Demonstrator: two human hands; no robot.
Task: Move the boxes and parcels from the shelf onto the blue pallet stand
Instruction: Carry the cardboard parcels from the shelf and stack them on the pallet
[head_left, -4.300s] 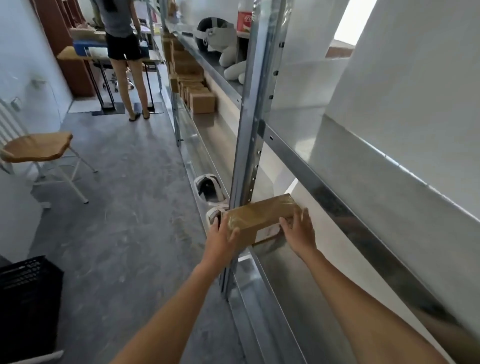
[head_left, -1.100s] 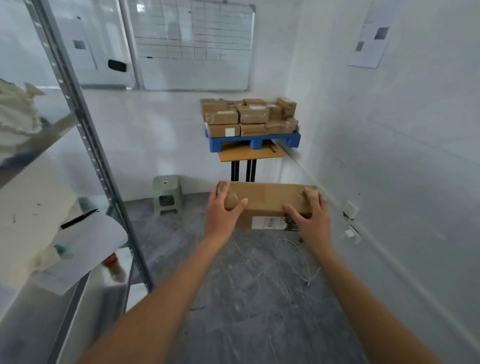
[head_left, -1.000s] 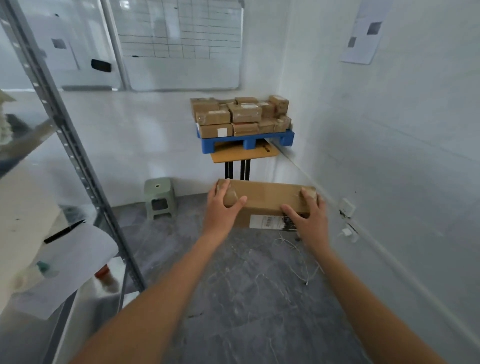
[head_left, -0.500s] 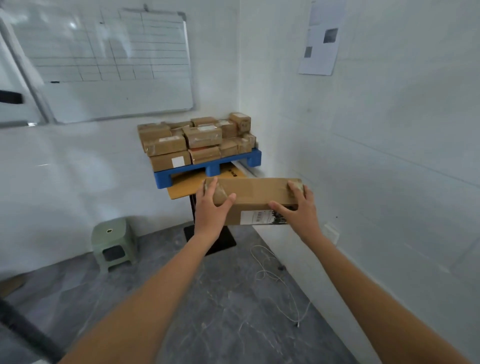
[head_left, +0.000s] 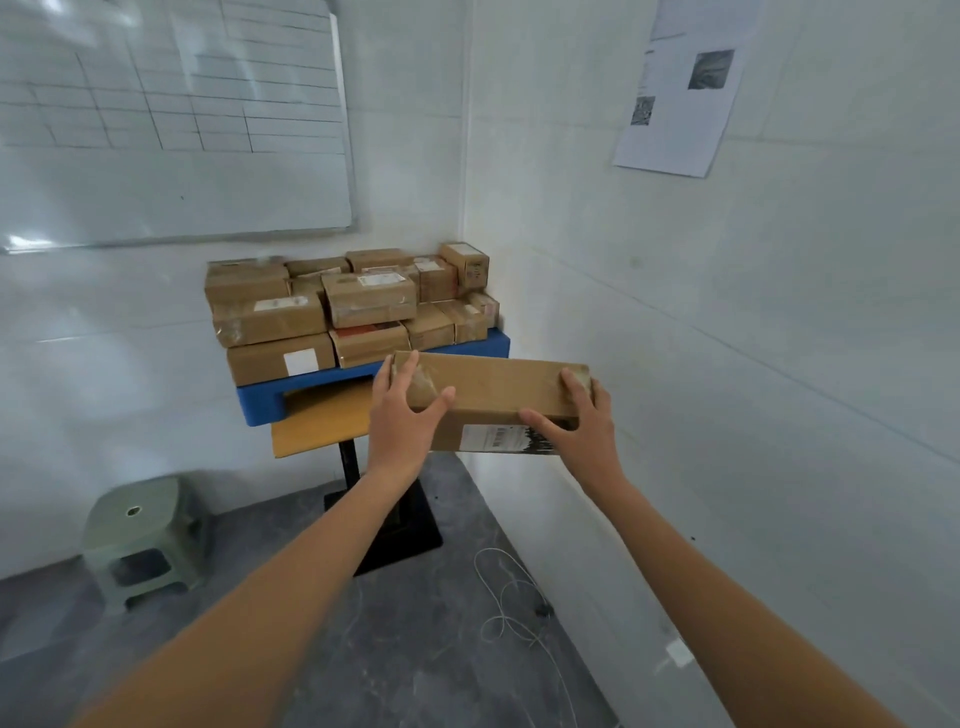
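I hold a long brown cardboard box (head_left: 493, 395) with a white label on its near side, level in front of me. My left hand (head_left: 402, 415) grips its left end, thumb on the near side. My right hand (head_left: 576, 421) grips its right end. Just behind the box stands the blue pallet stand (head_left: 260, 402) in the room's corner, loaded with several brown taped parcels (head_left: 363, 299) stacked in two layers. The held box hides the pallet's front right part.
The pallet rests on a small yellow-topped table (head_left: 317, 431) with a black post and base. A green plastic stool (head_left: 137, 535) stands on the grey floor at the left. A white cable (head_left: 511, 608) lies by the right wall. A whiteboard (head_left: 171, 119) hangs behind.
I have carried the box from the metal shelf across the room. Over the last second the pallet stand has come much closer and the box now sits just in front of it.
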